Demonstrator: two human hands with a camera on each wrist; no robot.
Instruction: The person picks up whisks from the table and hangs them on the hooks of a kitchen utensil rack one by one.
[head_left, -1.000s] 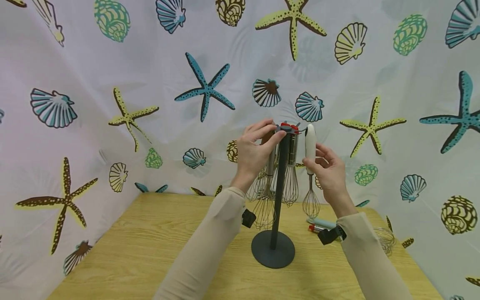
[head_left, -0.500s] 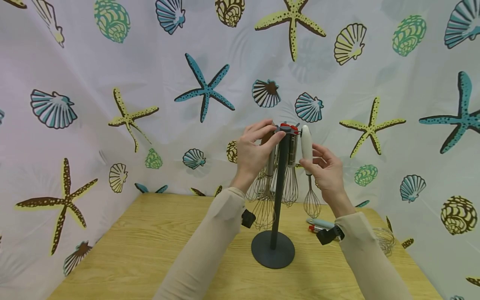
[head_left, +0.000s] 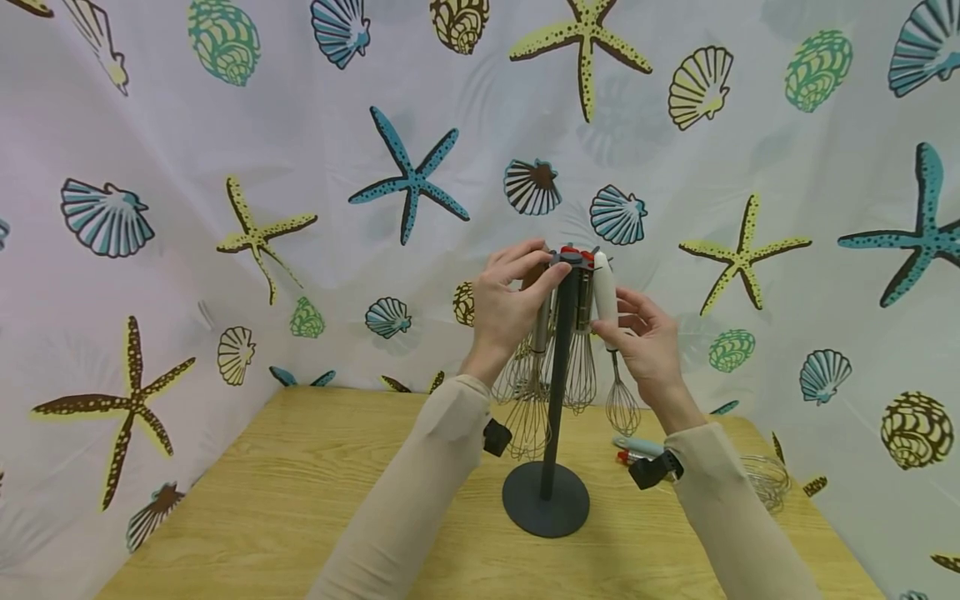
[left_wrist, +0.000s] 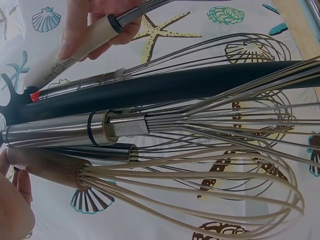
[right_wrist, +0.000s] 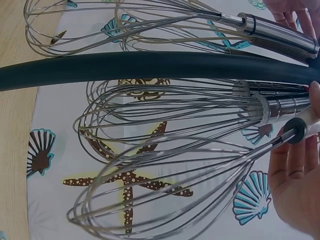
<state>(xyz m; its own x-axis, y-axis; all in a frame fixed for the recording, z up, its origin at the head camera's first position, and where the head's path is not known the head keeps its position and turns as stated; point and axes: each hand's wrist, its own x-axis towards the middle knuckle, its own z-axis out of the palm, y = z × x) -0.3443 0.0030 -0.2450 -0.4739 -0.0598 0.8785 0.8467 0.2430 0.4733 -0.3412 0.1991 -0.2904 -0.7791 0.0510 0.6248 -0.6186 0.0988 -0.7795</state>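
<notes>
On the surface (head_left: 300,467) right of the stand (head_left: 557,400): pale blue handle (head_left: 639,447) and red-tipped handle (head_left: 628,457), partly hidden behind the black wrist unit (head_left: 649,472). Hung on the stand, left side: wooden-handled whisk (left_wrist: 55,167) and steel-handled whisk (left_wrist: 60,132); right side: banded whisk (right_wrist: 287,106). Pinched in the right hand (head_left: 647,337), just right of the stand: white-handled whisk (head_left: 605,292), upper end at the stand's top; cannot tell whether hooked. Gripped in the left hand (head_left: 506,300): top of the stand.

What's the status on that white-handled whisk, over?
Left hand gripping top of black stand. Right hand holding white-handled whisk, its end near stand's top; hooked or not, unclear. Steel-handled whisk hangs close beside, possibly crowding.
</notes>
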